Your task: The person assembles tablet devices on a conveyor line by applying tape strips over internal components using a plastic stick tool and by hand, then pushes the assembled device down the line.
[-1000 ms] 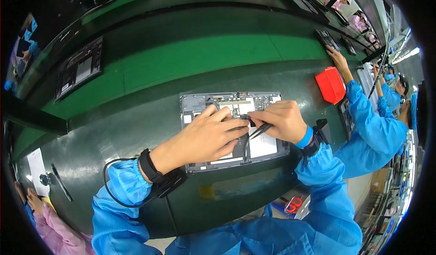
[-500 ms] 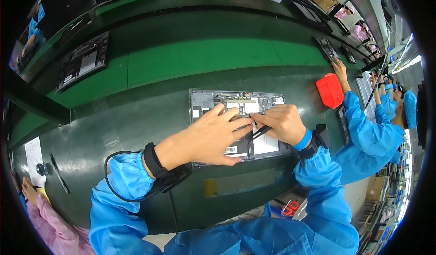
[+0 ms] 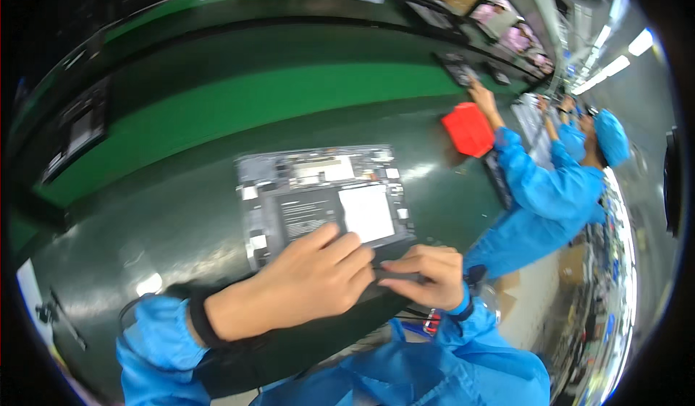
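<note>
An opened laptop base (image 3: 250, 168) lies on the dark green bench, its circuit board along the far side and a black battery (image 3: 308, 214) with a white panel (image 3: 367, 214) nearer me. My left hand (image 3: 308, 279) is at the near edge, fingers curled together, the tips bent out of sight. Just to its right is my right hand (image 3: 431, 276), thumb and forefinger bent toward the left fingertips. A dark thin thing shows between the two hands, too blurred to name. Both hands are closed; what they hold is smeared by motion.
A red bin (image 3: 468, 129) stands at the right, beside a co-worker in a blue smock (image 3: 554, 192) reaching to another device (image 3: 456, 68) on the shelf. Another opened laptop base (image 3: 78, 131) rests at the far left. A pen-like tool (image 3: 69, 323) and paper lie at the left edge.
Both hands have come off the laptop's middle toward me, to its near edge. The black tweezers seen in my right hand earlier no longer show clearly. The view has turned to the right.
</note>
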The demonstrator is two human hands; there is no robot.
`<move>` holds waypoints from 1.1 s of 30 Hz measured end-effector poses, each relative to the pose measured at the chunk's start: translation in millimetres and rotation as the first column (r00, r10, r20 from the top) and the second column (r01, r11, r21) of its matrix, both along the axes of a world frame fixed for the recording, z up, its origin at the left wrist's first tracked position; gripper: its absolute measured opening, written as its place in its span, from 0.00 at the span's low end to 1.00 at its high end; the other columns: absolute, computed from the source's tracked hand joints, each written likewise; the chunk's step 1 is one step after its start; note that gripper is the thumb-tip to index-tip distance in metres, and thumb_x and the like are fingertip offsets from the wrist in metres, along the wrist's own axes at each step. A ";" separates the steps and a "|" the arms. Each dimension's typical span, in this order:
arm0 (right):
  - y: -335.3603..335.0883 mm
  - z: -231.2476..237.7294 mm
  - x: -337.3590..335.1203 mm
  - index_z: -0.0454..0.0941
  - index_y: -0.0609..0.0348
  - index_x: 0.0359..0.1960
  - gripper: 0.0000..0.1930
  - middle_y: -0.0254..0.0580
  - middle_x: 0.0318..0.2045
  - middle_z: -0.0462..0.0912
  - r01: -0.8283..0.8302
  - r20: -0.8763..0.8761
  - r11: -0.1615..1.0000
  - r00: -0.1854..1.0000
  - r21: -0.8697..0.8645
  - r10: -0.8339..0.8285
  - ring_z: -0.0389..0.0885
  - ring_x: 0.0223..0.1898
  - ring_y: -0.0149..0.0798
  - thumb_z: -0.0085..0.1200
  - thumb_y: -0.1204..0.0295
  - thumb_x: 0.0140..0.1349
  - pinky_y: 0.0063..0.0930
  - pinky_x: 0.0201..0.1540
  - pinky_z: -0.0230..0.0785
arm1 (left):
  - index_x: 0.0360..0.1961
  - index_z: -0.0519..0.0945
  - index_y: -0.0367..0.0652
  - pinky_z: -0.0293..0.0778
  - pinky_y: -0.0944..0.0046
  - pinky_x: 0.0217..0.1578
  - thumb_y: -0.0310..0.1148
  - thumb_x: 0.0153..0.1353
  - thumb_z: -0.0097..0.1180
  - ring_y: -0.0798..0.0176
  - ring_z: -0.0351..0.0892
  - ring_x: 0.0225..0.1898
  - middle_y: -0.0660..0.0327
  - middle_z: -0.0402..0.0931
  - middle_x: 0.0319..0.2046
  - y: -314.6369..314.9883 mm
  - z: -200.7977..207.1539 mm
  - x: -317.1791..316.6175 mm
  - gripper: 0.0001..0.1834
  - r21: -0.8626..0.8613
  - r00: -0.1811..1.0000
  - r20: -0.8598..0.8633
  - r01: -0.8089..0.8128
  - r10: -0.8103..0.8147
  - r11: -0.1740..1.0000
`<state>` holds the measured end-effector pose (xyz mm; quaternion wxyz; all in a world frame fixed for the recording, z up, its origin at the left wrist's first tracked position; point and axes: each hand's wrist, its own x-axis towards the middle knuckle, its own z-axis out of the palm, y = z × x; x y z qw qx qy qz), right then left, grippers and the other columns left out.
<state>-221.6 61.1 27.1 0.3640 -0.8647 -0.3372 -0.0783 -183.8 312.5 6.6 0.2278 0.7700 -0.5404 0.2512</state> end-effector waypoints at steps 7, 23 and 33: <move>11.0 -40.3 -24.7 0.86 0.68 0.38 0.13 0.49 0.32 0.87 0.314 -0.485 0.811 0.873 0.493 -0.043 0.85 0.30 0.34 0.76 0.78 0.53 0.27 0.33 0.74 | 0.23 0.76 0.46 0.66 0.61 0.34 0.31 0.53 0.64 0.63 0.72 0.33 0.63 0.69 0.25 -1.2 -10.3 -1.2 0.08 -0.024 0.978 -0.203 0.046 -0.050 0.999; 40.7 -83.1 -58.4 0.73 0.69 0.41 0.12 0.51 0.33 0.84 0.403 -0.608 0.765 0.794 0.502 -0.018 0.87 0.30 0.37 0.64 0.73 0.69 0.25 0.31 0.80 | 0.53 0.78 0.37 0.63 0.50 0.63 0.31 0.41 0.73 0.51 0.67 0.66 0.50 0.72 0.60 15.6 -41.8 15.7 0.34 0.224 0.942 -0.336 0.087 -0.007 0.971; 2.6 -83.1 -33.3 0.72 0.67 0.42 0.14 0.47 0.30 0.85 0.497 -0.768 0.775 0.640 0.390 -0.023 0.85 0.31 0.35 0.64 0.70 0.69 0.27 0.37 0.79 | 0.33 0.88 0.33 0.74 0.58 0.44 0.35 0.55 0.56 0.53 0.76 0.43 0.53 0.80 0.36 3.7 0.3 -73.2 0.15 0.566 0.988 -0.101 -0.041 0.119 0.823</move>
